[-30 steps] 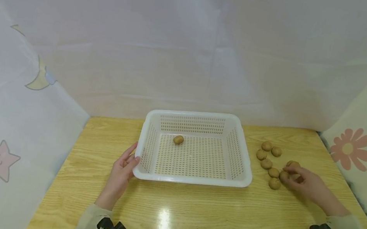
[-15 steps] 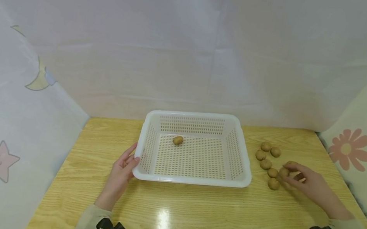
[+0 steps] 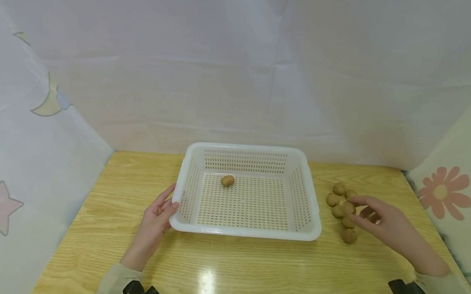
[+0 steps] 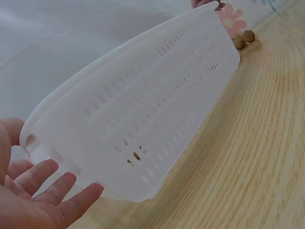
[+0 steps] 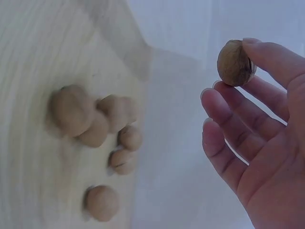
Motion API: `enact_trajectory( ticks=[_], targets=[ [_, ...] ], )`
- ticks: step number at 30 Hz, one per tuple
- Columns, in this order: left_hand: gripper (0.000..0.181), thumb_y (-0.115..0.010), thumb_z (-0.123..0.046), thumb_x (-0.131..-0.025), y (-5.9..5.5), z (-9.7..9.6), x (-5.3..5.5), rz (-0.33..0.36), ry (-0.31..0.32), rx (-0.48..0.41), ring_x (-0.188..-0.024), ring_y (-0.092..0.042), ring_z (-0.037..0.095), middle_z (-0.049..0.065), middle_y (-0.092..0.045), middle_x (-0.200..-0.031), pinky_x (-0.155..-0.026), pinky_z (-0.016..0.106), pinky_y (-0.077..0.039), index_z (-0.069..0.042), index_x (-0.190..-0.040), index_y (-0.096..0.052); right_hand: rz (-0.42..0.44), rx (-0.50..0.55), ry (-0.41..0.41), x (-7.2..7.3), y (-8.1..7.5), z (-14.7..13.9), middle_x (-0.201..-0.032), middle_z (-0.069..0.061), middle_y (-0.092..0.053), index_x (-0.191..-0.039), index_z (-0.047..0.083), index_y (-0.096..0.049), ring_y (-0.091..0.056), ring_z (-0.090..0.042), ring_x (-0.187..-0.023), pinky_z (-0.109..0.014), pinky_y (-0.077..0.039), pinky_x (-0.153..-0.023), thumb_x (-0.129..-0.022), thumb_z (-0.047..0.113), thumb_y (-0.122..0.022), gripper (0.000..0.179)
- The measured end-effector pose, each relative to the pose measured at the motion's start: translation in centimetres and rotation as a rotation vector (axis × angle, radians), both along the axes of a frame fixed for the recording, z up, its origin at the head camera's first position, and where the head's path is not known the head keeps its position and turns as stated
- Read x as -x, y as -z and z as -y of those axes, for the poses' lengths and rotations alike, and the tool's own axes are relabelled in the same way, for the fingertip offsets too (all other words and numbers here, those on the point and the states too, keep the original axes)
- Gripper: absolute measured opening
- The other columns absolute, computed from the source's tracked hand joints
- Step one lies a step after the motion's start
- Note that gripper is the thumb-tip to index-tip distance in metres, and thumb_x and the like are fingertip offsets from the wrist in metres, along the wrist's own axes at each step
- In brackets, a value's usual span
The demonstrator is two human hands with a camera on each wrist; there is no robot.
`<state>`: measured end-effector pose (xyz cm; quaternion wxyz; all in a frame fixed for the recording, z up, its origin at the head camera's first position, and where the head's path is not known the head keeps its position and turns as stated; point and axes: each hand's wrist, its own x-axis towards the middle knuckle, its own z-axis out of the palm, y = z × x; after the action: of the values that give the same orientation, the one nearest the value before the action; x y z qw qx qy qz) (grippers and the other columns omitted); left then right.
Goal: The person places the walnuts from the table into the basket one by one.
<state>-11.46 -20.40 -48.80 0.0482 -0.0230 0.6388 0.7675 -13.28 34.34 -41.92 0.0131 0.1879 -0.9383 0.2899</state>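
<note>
My left hand [image 3: 154, 221] grips the left rim of a white plastic basket [image 3: 246, 230], its thumb over the edge. In the left wrist view, the fingers of this left hand [image 4: 38, 191] lie along the outside of the basket [image 4: 128, 109]. One walnut [image 3: 227, 181] sits inside the basket, left of centre. My right hand [image 3: 386, 228] pinches another walnut [image 5: 236, 64] between thumb and fingers, above a loose group of walnuts [image 3: 349, 236]. Some of that group is partly hidden by the held walnut and the fingers.
A wooden table [image 3: 253, 280] carries everything, and its surface shows in front of the basket. Pale cloth walls [image 3: 237, 67] close in the back and both sides. Several loose walnuts [image 5: 71, 112] lie beside the basket's right side.
My right hand has lifted a walnut from the right of the group and carried it leftward over the others. The left hand keeps its hold on the basket.
</note>
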Motion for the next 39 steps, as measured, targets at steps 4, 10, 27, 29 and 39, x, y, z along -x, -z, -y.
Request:
enact_trajectory(
  ticks=[4, 10, 27, 29, 39],
  targets=[
    [0.060, -0.056, -0.013, -0.108, 0.1, 0.0, 0.0, -0.003, 0.000, -0.004, -0.132, -0.060, 0.023, 0.019, -0.045, -0.160, -0.096, 0.037, -0.059, -0.016, -0.164, -0.033, -0.003, 0.011, -0.047, 0.8, -1.6, 1.7, -0.117, -0.005, -0.070, -0.136, 0.008, -0.065, -0.059, 0.000, -0.089, -0.025, -0.055, -0.070, -0.097, 0.016, -0.076, 0.041],
    [0.061, -0.057, -0.015, -0.108, 0.1, -0.1, 0.0, -0.024, -0.004, 0.005, -0.131, -0.061, 0.021, 0.021, -0.045, -0.159, -0.096, 0.037, -0.058, -0.013, -0.164, -0.033, 0.043, -0.005, -0.084, 2.2, -4.0, 4.9, -0.114, 0.002, -0.069, -0.137, 0.016, -0.066, -0.062, -0.011, -0.092, -0.028, -0.055, -0.074, -0.100, 0.025, -0.073, 0.039],
    [0.061, -0.056, -0.013, -0.108, 0.1, 0.1, 0.0, -0.014, 0.006, 0.001, -0.135, -0.057, 0.031, 0.022, -0.046, -0.158, -0.095, 0.036, -0.059, -0.015, -0.164, -0.032, 0.155, 0.070, -0.329, 9.3, -4.3, 15.3, -0.124, 0.002, -0.068, -0.137, 0.016, -0.067, -0.064, -0.013, -0.096, -0.034, -0.055, -0.078, -0.099, 0.031, -0.074, 0.041],
    [0.061, -0.057, -0.013, -0.108, 0.0, 0.1, 0.0, -0.016, 0.005, 0.000, -0.134, -0.058, 0.030, 0.022, -0.045, -0.159, -0.095, 0.036, -0.060, -0.014, -0.164, -0.032, 0.165, 0.086, -0.354, 10.1, -4.1, 16.5, -0.124, 0.001, -0.069, -0.136, 0.016, -0.068, -0.065, -0.014, -0.096, -0.035, -0.056, -0.081, -0.099, 0.030, -0.074, 0.040],
    [0.063, -0.058, -0.014, -0.107, 0.3, 0.0, -0.2, -0.015, 0.001, -0.004, -0.132, -0.061, 0.028, 0.023, -0.045, -0.159, -0.093, 0.036, -0.060, -0.013, -0.164, -0.032, 0.249, 0.061, -0.393, 14.3, -1.0, 20.6, -0.127, -0.001, -0.069, -0.136, 0.013, -0.068, -0.066, -0.019, -0.107, -0.039, -0.057, -0.090, -0.100, 0.030, -0.073, 0.040]
  ],
)
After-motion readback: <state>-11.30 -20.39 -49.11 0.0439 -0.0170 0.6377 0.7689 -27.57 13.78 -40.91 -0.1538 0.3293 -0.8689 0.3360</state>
